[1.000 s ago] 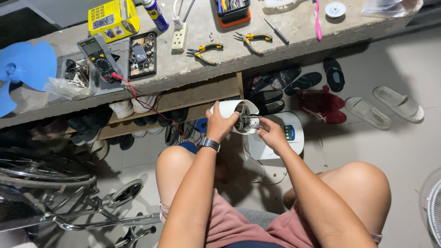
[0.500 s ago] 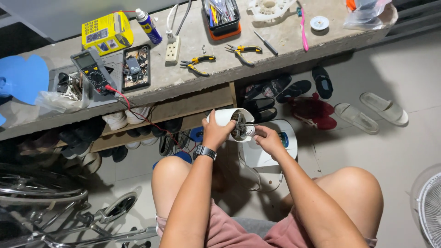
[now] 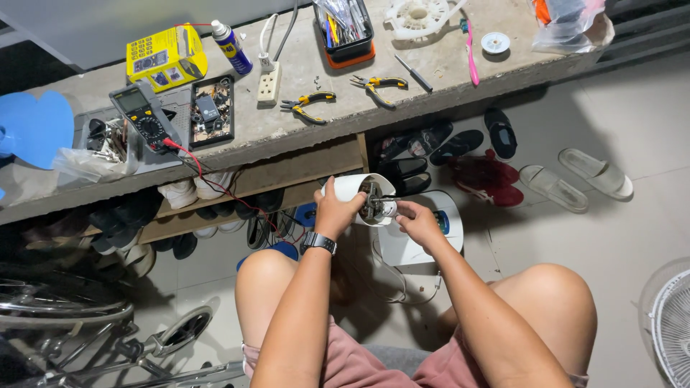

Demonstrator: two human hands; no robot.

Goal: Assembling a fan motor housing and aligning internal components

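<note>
I sit with bare knees over a tiled floor. My left hand point(image 3: 336, 211), a dark watch on its wrist, grips a white cylindrical motor housing point(image 3: 353, 188) whose open end shows metal motor parts point(image 3: 374, 202). My right hand point(image 3: 418, 221) is at that open end, its fingertips pinched on a small part at the rim. Below the hands stands a white fan base point(image 3: 417, 241) with a blue panel, and a white cord trails from it.
A concrete bench point(image 3: 338, 122) ahead carries two yellow-handled pliers point(image 3: 307, 105), a screwdriver point(image 3: 412, 72), a multimeter point(image 3: 144, 118), a circuit board point(image 3: 211, 110), a power strip, a spray can and a tool tray. Shoes and sandals point(image 3: 568, 179) lie under and beside it. A wheelchair frame point(image 3: 86, 323) stands left, a fan grille point(image 3: 672, 323) right.
The view has shifted slightly, so the bench sits lower in frame. Both hands stay on the motor housing, with the right fingers still working at its open end.
</note>
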